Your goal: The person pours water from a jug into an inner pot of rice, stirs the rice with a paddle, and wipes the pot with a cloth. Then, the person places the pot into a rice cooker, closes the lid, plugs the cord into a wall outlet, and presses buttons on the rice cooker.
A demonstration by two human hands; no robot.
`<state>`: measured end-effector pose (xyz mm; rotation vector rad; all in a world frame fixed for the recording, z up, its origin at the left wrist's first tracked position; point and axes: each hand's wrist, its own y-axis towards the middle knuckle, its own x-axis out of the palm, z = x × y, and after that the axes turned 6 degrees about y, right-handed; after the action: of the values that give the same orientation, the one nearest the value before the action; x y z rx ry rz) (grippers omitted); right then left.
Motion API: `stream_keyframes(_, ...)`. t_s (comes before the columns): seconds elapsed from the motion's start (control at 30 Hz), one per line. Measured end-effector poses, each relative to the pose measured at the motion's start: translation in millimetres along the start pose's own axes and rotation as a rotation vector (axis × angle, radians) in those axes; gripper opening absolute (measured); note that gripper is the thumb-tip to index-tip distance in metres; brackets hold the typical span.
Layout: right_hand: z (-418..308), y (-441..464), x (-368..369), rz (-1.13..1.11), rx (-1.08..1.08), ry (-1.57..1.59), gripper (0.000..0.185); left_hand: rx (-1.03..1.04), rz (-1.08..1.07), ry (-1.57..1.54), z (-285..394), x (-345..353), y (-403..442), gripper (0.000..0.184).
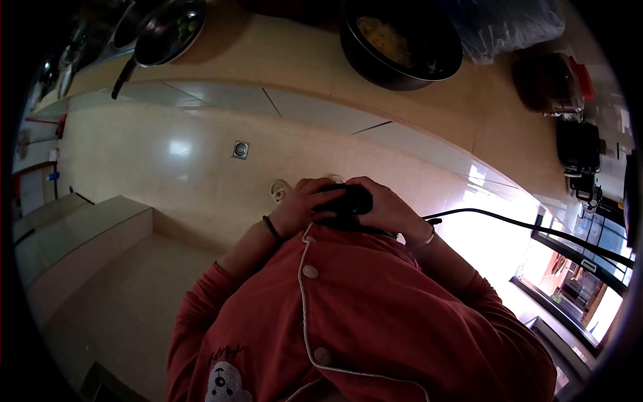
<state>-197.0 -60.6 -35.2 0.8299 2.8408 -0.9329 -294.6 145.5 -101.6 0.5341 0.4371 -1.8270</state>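
In front of my waist, my left hand (305, 205) has its fingers curled over a small black object (353, 200), rounded and smooth. On the object's other side, my right hand (390, 211) grips it too, thumb and fingers bent around its edge. Its kind cannot be made out, since the fingers cover much of it. Below it is the hem of the red buttoned top (375, 288). A black cable (495, 212) runs from beside my right wrist toward the right edge of the view.
Ahead runs a counter (281, 63) with a dark pot (402, 74) holding pale food, and a frying pan (167, 40) with green pieces. A plastic bag (509, 30) and a red-lidded container (549, 84) stand on the right. A floor drain (240, 149) lies below.
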Motion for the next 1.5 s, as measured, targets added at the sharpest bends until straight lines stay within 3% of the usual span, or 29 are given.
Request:
stream_keyframes(0.07,-1.0,-0.4,1.4,0.009,-0.025,0.037,0.059,0.123,-0.047,0.160,-2.3,1.4,-1.0,0.055)
stream_keyframes(0.3,10.2,3.6,15.0,0.161,-0.016,0.159,0.057,-0.004,-0.098,0.254,12.8,7.9,-5.1,0.063)
stream_keyframes(0.37,6.9,5.4,15.5,0.163,-0.017,0.177,0.055,0.050,-0.064,0.509,20.1,3.5,-1.6,0.066)
stream_keyframes(0.57,1.8,1.1,23.9,0.197,0.027,0.085,0.055,0.125,-0.049,0.094,10.2,9.1,-3.6,0.067)
stream_keyframes(1.5,-8.7,-4.0,16.2,0.079,-0.081,-0.020,0.056,-0.079,-0.097,0.121,16.9,5.5,-15.0,0.062)
